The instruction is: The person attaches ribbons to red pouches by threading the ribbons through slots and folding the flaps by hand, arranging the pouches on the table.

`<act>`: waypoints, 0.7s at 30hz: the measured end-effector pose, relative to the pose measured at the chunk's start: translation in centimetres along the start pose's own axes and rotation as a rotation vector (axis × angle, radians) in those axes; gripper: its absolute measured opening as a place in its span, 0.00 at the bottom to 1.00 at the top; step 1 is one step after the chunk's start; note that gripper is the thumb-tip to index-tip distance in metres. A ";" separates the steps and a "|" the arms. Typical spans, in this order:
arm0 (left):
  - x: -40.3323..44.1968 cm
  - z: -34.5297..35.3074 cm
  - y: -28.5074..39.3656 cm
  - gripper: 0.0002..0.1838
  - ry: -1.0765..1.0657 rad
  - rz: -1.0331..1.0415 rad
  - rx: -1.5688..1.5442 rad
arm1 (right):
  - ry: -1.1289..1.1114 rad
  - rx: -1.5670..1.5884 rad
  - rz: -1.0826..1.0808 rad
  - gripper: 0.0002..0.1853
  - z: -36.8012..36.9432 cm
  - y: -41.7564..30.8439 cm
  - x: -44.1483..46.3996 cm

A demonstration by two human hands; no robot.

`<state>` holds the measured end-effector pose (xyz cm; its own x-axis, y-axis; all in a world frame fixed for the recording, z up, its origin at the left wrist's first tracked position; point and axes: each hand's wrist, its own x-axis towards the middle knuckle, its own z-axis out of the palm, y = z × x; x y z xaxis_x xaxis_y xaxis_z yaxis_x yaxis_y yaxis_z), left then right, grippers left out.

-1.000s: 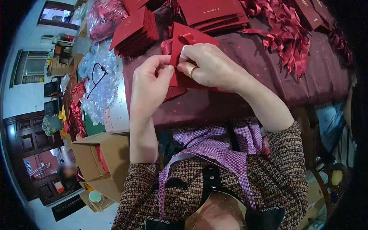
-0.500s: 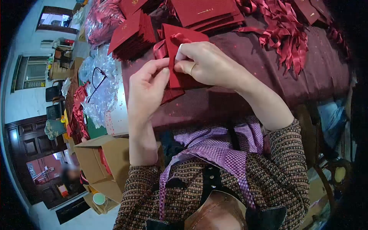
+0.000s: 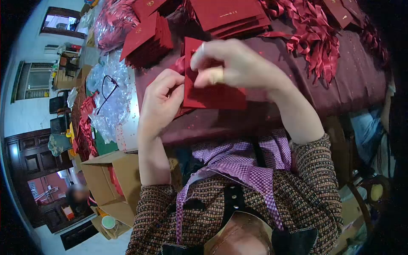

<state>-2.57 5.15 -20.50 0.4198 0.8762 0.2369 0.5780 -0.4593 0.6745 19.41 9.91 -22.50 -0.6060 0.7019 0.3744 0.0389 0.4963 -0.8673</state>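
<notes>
A red folded card is held just above the near side of the cloth-covered table. At its left edge my left hand is closed, thumb and fingertips pinching the card's edge. A loop of red satin ribbon shows beside that edge, behind the fingers. Over the card's face hovers my right hand, fingers bent and smeared by motion, a pale wrap on one fingertip. Whether it grips ribbon or nothing, I cannot make out.
Stacks of red cards and larger red folders stand at the back. Loose red ribbons lie to the right. Clear plastic wrap with a dark cord lies left, above an open cardboard box. A person is far left.
My right hand has lifted off the card's left edge and moved slightly up and right. The card has turned flatter, showing more of its face. My left hand stays at the edge.
</notes>
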 end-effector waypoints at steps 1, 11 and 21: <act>-0.1 0.0 0.1 0.06 -0.021 -0.018 -0.014 | 0.068 0.089 -0.130 0.17 -0.3 0.8 0.2; -0.1 0.2 -0.1 0.04 -0.135 -0.191 -0.500 | 0.016 -0.193 -0.497 0.11 0.4 1.6 0.5; -1.0 -1.6 -1.2 0.08 0.117 -0.281 -0.715 | 0.078 -0.210 -0.396 0.10 0.7 1.9 0.4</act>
<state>-4.84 5.04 -20.46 0.2242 0.9739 0.0355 0.0431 -0.0463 0.9980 18.70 10.77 -24.18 -0.5450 0.4697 0.6946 -0.0183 0.8215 -0.5699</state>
